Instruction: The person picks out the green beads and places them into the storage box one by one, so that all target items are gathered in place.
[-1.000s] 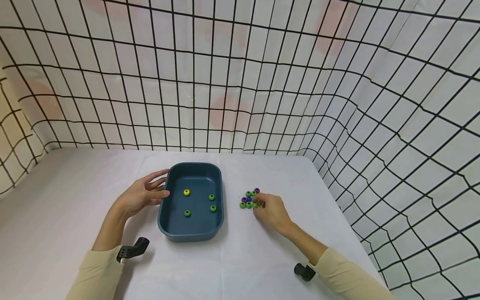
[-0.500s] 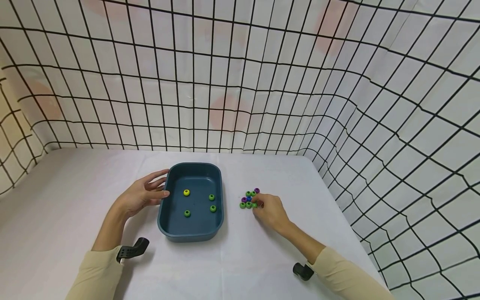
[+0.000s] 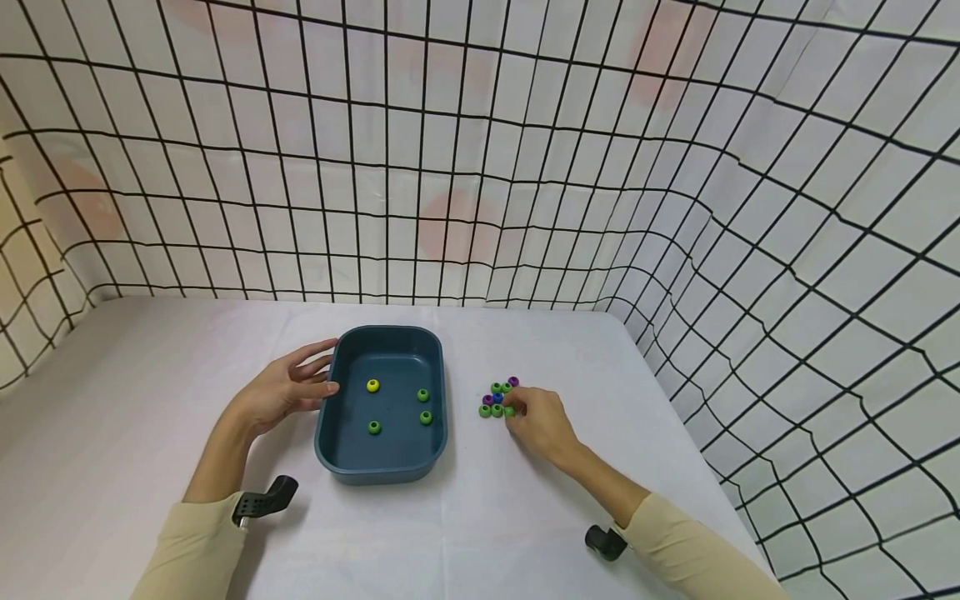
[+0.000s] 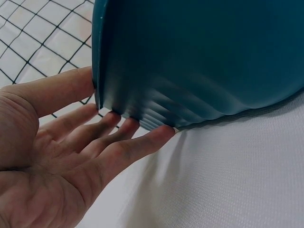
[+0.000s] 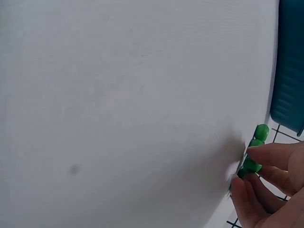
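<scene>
My left hand (image 3: 281, 392) lies along the left side of a dark blue tray (image 3: 382, 477). In the left wrist view its fingers are extended, fingertips against the outer wall, thumb at the rim. Inside the tray are a yellow bead (image 3: 372, 386) and several green ones. To the right of the tray, my right hand (image 3: 545, 427) pinches a green bead (image 3: 510, 411) between thumb and fingers, at the near right corner of a bead cluster. That cluster holds several green beads, a blue bead (image 3: 498, 398) and purple beads (image 3: 488, 400). The fingers partly cover it.
A white cloth (image 3: 487, 533) covers the table. Black wire mesh (image 3: 465, 200) with white sheeting behind it stands at the back and along the right side. Each wrist wears a black camera mount (image 3: 266, 497).
Almost nothing moves. The right forearm shifts very slightly left while its fingers stay at the green bead. The left hand keeps its place against the tray.
</scene>
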Tool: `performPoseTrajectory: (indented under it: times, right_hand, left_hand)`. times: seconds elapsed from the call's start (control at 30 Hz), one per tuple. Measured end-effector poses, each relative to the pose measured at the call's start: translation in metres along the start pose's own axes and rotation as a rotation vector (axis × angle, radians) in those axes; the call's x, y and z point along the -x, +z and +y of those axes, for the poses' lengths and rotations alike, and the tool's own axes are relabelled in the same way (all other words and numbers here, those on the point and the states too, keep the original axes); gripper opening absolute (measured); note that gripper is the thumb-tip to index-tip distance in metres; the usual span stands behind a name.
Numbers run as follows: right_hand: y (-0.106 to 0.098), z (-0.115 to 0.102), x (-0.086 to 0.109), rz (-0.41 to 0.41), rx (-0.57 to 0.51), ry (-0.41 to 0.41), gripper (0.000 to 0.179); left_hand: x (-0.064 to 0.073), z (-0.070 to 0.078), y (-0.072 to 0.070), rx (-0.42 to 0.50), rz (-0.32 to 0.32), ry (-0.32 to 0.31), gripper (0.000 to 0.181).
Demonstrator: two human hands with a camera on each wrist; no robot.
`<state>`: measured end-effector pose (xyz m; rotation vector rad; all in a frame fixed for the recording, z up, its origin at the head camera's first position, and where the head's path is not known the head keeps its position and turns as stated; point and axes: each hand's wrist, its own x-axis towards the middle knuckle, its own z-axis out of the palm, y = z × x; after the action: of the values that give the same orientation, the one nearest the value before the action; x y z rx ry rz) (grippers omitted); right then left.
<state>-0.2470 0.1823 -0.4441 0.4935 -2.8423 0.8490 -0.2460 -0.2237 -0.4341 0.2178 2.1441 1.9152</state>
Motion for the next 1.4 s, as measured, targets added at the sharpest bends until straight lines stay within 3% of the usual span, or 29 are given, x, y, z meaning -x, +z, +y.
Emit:
performPoseTrajectory:
  times: [0.37,0.93,1.4]
  right_hand:
    - [-0.012,-0.014,-0.012,0.019,-0.014,-0.006,0.016]
    - [-0.016,-0.045,-0.029,0.089,-0.081,-0.119,0.012]
    - [-0.012,-0.077,-0.041,0.083,-0.122,-0.186,0.014]
  left_hand:
    - [0.002,0.002,0.001,-0.003,0.001,-0.001,0.085]
    - [0.002,0.002,0.002,-0.002,0.003,-0.001,0.085]
    - [0.002,0.002,0.001,-0.014,0.007,0.004,0.084]
